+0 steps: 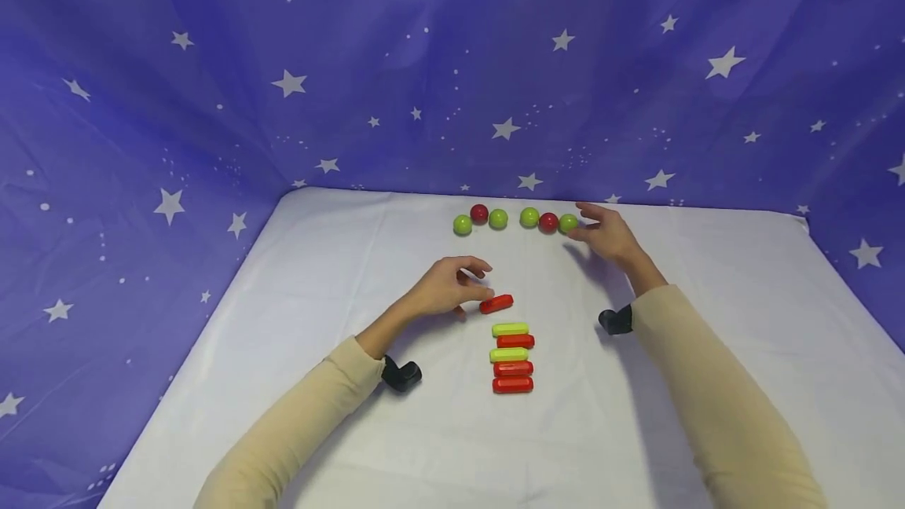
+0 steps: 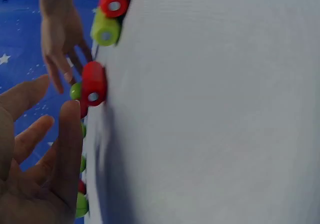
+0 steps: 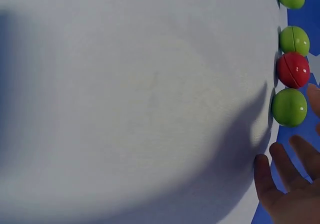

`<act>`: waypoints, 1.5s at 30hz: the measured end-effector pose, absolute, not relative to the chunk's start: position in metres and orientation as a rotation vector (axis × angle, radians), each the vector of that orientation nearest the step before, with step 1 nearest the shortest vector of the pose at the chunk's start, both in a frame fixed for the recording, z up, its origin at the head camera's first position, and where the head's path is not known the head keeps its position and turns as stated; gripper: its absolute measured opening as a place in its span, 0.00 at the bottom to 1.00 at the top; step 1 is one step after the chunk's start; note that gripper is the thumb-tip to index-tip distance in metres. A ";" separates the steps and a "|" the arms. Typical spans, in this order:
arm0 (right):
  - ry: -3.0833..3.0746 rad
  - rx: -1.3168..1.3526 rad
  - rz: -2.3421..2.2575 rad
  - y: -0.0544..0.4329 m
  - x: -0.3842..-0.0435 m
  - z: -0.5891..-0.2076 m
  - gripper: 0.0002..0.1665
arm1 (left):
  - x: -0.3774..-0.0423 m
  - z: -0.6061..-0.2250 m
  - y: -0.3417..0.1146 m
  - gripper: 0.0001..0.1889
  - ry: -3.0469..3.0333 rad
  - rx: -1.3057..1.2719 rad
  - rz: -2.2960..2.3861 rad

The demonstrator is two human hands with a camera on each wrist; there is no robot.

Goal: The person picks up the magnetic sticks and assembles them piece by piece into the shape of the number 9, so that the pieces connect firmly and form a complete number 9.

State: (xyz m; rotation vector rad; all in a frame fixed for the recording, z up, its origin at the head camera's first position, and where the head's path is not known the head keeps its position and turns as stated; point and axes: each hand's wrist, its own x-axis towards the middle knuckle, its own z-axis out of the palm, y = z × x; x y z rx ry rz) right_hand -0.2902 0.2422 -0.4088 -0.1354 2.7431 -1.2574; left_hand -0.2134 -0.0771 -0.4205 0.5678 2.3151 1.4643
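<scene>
On the white tabletop (image 1: 339, 462), a column of five red and lime blocks (image 1: 508, 354) runs toward the far edge, long sides facing (presumably to keep them ordered); beyond it, a red block (image 1: 496, 304) lies askew beside the left hand (image 1: 448, 287), whose spread fingers clamp nothing. Near the far edge, six balls (image 1: 498, 219) stand in two trios, red between greens, apparently sorted by colour, with the right hand (image 1: 606, 236), fingers apart, beside the end green ball (image 1: 568, 223). The right wrist view shows a finger-to-ball gap that the head view hides; the left wrist view adds the red block's pale end disc (image 2: 93, 96).
</scene>
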 end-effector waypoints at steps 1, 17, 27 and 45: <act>2.736 -0.137 -1.246 0.242 -0.291 -0.409 0.39 | -0.213 -0.422 -0.076 0.23 2.309 0.579 1.452; 2.792 -0.081 -1.095 0.231 -0.299 -0.410 0.29 | -0.214 -0.432 -0.068 0.22 2.351 0.727 1.282; 2.871 -0.092 -1.088 0.234 -0.298 -0.414 0.25 | -0.215 -0.433 -0.068 0.18 2.384 0.748 1.232; 2.827 -0.194 -1.085 0.227 -0.306 -0.417 0.37 | -0.214 -0.435 -0.069 0.16 2.381 0.741 1.232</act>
